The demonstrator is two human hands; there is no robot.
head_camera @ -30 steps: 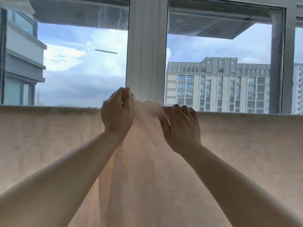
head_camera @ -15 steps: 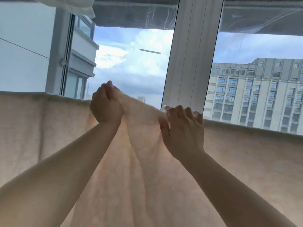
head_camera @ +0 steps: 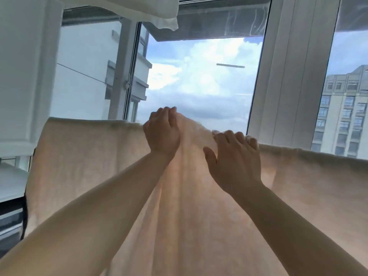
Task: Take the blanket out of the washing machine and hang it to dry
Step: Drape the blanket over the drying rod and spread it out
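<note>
A pale peach blanket [head_camera: 83, 156] hangs spread across the view in front of the window, its top edge running from the left to the far right. My left hand [head_camera: 162, 133] grips a raised fold of the top edge, lifting it above the rest. My right hand [head_camera: 235, 158] lies a little lower to the right, fingers curled over the same edge and thumb spread on the near face. Whatever carries the blanket is hidden under the cloth. Folds run down from between my hands.
A white window post [head_camera: 292, 72] stands behind my right hand. A white cloth [head_camera: 155, 14] hangs overhead at the top. White wall and a ledge [head_camera: 18, 76] sit at the left. Buildings and sky show through the glass.
My view has swung left, so the blanket's left end and the wall now show. My left hand still lifts the fold; my right hand's thumb has spread out flatter on the cloth.
</note>
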